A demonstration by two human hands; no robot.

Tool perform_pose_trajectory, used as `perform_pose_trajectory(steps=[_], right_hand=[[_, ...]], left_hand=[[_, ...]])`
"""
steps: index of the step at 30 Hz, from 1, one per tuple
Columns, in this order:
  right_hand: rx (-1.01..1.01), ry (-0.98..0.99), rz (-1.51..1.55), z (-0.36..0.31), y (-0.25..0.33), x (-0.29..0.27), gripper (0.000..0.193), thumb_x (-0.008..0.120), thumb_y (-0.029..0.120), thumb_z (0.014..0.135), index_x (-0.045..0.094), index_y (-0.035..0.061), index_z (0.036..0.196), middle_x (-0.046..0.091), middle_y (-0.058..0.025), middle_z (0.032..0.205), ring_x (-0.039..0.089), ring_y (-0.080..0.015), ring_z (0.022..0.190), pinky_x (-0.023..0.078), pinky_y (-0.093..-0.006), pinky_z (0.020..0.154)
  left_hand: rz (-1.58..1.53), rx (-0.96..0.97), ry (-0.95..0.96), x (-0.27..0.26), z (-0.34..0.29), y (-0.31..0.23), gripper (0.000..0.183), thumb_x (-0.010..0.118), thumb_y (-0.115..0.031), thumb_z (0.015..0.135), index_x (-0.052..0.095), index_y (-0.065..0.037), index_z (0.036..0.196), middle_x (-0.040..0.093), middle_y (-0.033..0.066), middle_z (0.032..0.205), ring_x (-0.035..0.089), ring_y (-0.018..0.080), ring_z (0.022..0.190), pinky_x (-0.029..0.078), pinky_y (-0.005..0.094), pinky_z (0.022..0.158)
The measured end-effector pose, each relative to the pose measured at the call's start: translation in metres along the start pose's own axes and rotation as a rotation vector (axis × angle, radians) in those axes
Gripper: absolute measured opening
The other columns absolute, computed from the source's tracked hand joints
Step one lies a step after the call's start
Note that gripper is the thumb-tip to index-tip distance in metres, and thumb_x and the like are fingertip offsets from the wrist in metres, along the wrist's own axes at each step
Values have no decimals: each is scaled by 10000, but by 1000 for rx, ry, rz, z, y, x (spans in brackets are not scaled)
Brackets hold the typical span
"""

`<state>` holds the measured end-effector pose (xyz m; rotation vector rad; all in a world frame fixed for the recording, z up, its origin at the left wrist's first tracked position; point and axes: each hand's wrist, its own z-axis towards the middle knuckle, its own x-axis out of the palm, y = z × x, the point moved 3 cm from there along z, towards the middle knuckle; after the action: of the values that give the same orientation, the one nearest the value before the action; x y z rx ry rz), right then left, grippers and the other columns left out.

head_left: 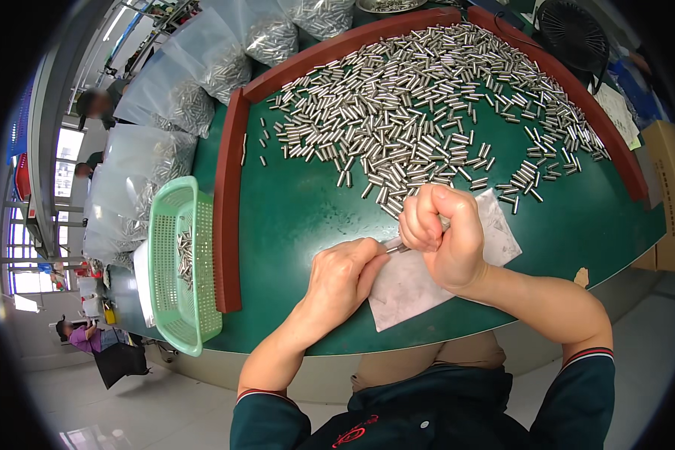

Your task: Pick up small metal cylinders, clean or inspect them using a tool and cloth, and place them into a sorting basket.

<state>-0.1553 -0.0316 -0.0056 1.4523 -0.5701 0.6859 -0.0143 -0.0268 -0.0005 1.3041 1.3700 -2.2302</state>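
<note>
Above a stained white sheet (409, 289), my two hands meet at a small silver metal pin (391, 244). My left hand (341, 274) pinches the pin between thumb and fingertips. Closed in a fist beside it is my right hand (446, 236), wrapped round a slim grey rod-like tool whose tip touches or lies close to the pin. The fingers hide most of the tool, so I cannot tell its kind. Just beyond my hands spreads a large heap of short metal pins (397, 135) on the green tabletop (292, 217).
Dark red wooden rails (229, 210) border the heap. To the left stand a green plastic basket (206, 315) with some pins inside and several clear bags (191, 105) of pins. A black fan (574, 34) and a cardboard box (664, 187) are at right. People sit farther off at left.
</note>
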Motion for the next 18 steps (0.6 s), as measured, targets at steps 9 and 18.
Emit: perform_pose_trajectory(steps=[9, 18], right_hand=[[-10, -12, -60, -1, -4, 2, 348, 331, 209, 844, 295, 84, 521, 291, -2, 465, 227, -82, 429, 207, -239, 415], [-73, 14, -249, -2, -3, 11, 345, 338, 187, 844, 290, 86, 518, 278, -1, 462, 230, -94, 447, 209, -248, 438]], left_hand=[[6, -2, -5, 0, -1, 1, 153, 606, -31, 716, 466, -20, 656, 482, 119, 570, 497, 301, 526, 380, 377, 466], [8, 41, -1, 0, 4, -3, 137, 591, -26, 719, 469, -19, 658, 484, 119, 570, 496, 307, 524, 376, 386, 458]])
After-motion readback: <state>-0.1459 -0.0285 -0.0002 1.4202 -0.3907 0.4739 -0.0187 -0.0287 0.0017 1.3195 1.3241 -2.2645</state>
